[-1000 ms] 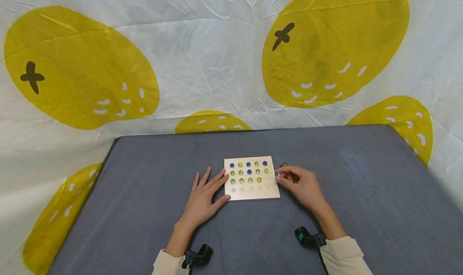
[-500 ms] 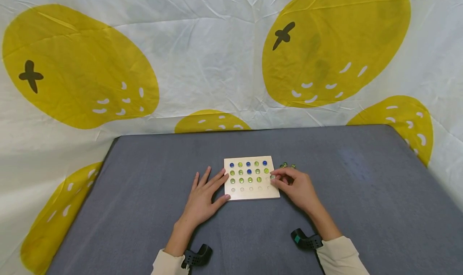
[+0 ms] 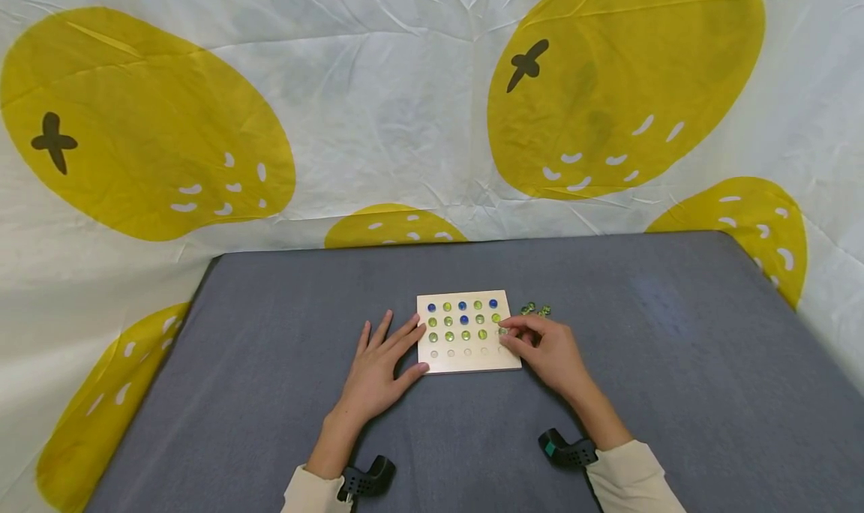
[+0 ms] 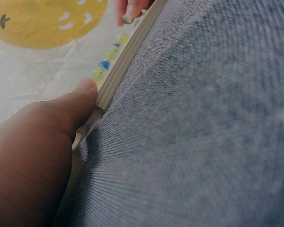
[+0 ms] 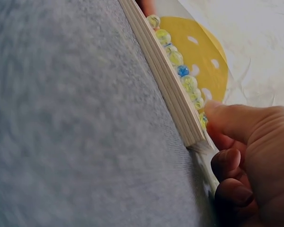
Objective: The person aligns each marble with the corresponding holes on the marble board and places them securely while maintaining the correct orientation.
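A pale wooden board (image 3: 451, 364) lies on the grey cloth, with glass marbles in its hollows. The back row alternates blue and green; a blue marble (image 3: 463, 319) sits mid second row among green ones. Green marbles (image 3: 466, 335) fill most of the third row, and the front row shows bare hollows. My left hand (image 3: 376, 370), fingers spread and straight, rests its fingertips and thumb against the board's left edge. Between thumb and index finger, my right hand (image 3: 550, 350) pinches a greenish marble (image 5: 202, 119) over the right end of the third row. Its fingers partly cover that spot.
Several loose green marbles (image 3: 532, 308) lie on the cloth just beyond the board's back right corner, behind the right hand. A white curtain (image 3: 391, 123) with yellow shapes hangs behind the table (image 3: 304, 295). Both wrists wear black camera mounts (image 3: 370, 477).
My right hand has carried its marble leftward from beside the board to over the third row's right end, uncovering more loose marbles behind it. The left hand has stayed on the board's edge.
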The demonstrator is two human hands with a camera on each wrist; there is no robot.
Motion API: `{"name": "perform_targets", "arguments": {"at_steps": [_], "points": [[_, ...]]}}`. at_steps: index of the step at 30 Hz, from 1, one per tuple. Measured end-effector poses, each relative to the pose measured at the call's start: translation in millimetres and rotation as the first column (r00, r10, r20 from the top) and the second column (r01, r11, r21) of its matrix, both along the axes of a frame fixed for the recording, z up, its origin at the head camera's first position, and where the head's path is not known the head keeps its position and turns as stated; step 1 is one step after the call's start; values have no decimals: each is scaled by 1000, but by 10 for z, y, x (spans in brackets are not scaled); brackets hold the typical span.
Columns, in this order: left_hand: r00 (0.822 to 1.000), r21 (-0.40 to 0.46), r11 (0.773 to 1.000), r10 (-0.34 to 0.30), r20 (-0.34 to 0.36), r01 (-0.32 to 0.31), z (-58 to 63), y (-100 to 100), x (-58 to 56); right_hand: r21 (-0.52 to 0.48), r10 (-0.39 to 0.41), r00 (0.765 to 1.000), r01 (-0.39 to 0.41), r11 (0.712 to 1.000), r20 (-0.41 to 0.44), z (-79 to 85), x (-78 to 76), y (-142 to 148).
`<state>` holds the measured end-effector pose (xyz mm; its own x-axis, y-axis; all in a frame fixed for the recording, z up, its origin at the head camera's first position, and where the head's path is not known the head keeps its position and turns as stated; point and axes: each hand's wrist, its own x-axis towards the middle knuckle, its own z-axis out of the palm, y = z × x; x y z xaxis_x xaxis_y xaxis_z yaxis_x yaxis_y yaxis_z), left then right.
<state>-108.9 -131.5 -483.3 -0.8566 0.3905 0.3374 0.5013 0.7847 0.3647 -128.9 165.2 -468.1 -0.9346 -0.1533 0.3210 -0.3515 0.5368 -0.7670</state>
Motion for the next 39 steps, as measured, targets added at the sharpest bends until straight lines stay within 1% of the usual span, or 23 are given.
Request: {"name": "perform_targets", "arguments": {"at_steps": [5,12,18,39], "points": [[1000,-1,1000,0,7,0,-2,3,2,16,-8,1000,8,1000,-24,-9,12,-18],[1000,4,1000,-2,13,1,3,6,5,13,-7,999,8,1000,-48,-22,12,-31],[1000,8,1000,1,13,-1,9,8,11,-2,1,999,-1,1000,-38,-26,11,-40],[1000,-3,1000,4,9,-4,5,3,-1,4,14,1000,-14,1000,-13,-16,0,-49]]}}
